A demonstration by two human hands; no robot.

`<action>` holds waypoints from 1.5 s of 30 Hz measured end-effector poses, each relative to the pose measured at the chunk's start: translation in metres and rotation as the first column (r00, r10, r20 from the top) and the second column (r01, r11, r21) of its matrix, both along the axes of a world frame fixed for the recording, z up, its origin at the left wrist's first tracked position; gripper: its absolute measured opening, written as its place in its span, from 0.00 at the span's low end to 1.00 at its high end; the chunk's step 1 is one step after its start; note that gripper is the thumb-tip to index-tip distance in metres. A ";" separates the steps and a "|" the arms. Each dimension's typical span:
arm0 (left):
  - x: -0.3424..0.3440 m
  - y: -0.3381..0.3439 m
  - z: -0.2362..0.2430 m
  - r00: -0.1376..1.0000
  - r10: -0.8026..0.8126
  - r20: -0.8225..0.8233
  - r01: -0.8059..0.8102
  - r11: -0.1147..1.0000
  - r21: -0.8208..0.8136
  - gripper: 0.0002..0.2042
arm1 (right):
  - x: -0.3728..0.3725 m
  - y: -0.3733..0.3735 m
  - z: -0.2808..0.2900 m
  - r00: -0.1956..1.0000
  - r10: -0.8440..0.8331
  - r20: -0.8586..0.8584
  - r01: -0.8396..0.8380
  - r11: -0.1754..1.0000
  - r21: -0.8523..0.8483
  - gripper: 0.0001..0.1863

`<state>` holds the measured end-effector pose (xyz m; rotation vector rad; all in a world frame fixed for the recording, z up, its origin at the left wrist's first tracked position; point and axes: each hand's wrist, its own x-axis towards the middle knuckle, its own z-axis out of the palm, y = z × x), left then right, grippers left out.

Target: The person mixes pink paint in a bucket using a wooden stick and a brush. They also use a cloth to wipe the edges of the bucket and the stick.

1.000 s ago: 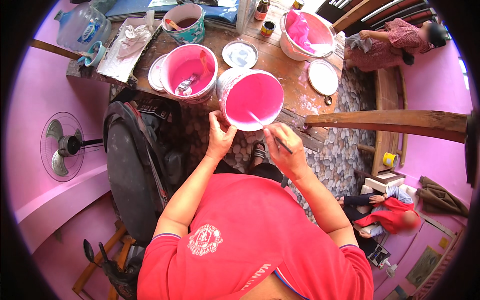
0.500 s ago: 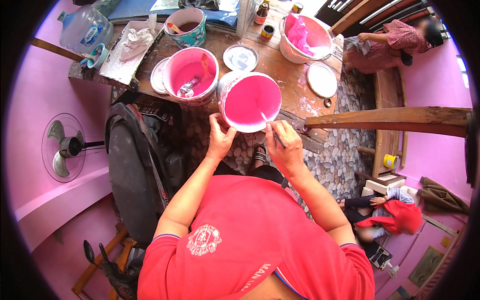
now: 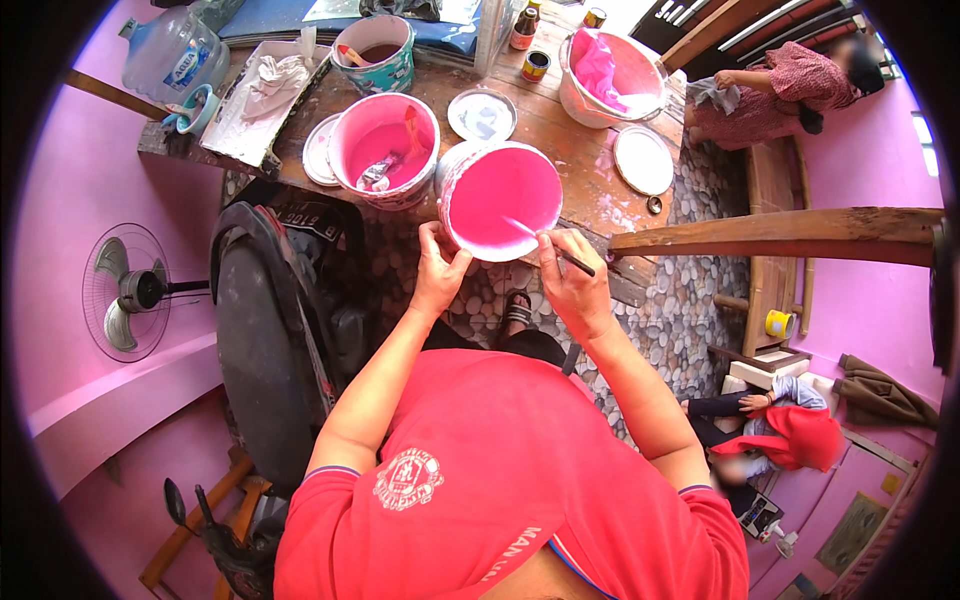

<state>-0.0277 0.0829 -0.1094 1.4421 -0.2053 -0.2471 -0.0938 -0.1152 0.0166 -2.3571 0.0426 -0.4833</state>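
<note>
My left hand (image 3: 440,275) grips the near left rim of a white paint bucket (image 3: 453,170), tilted so its mouth faces me. Bright pink paint (image 3: 500,190) coats the inside. A thin stick (image 3: 575,262), pale at the front and dark at the back, is pinched in my right hand (image 3: 578,285) at the near right rim. Its pale front part reaches over the bucket's mouth. Just left stands another pink paint bucket (image 3: 390,202), with a brush and a paint-smeared tool inside. Behind them lies a round lid (image 3: 482,116) smeared with grey and white.
The wooden table (image 3: 590,170) also bears a teal bucket (image 3: 385,80), a paint tray (image 3: 240,120), a basin (image 3: 590,108) with pink plastic, and a white lid (image 3: 643,160). A motorbike (image 3: 270,340) stands left, a wooden beam (image 3: 780,236) right. One person (image 3: 810,85) stands; another (image 3: 800,440) sits.
The stick has swung so its front points further left over the paint and its dark end sticks out to the right. My right hand has turned slightly; my left hand keeps its grip.
</note>
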 end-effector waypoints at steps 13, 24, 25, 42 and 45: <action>0.006 -0.001 0.002 1.000 0.004 -0.027 -0.005 0.999 -0.038 0.22 | 0.007 -0.001 0.003 0.997 0.021 0.076 -0.022 1.000 0.013 0.05; 0.002 -0.022 0.000 0.979 0.041 -0.199 -0.061 0.994 -0.095 0.18 | 0.009 -0.003 0.016 1.000 -0.001 0.013 0.002 0.994 -0.105 0.03; 0.001 -0.023 0.004 0.979 0.035 -0.199 -0.056 0.993 -0.100 0.18 | 0.008 0.002 0.017 1.000 0.024 -0.010 -0.025 0.995 -0.097 0.03; 0.014 -0.016 -0.007 0.975 -0.015 -0.224 -0.015 0.991 -0.131 0.18 | 0.017 0.010 0.017 0.999 -0.001 -0.041 0.002 1.000 0.016 0.06; 0.009 -0.010 -0.004 0.976 -0.034 -0.217 0.000 0.988 -0.153 0.18 | 0.010 0.001 0.018 0.990 -0.047 -0.136 0.042 0.998 -0.037 0.05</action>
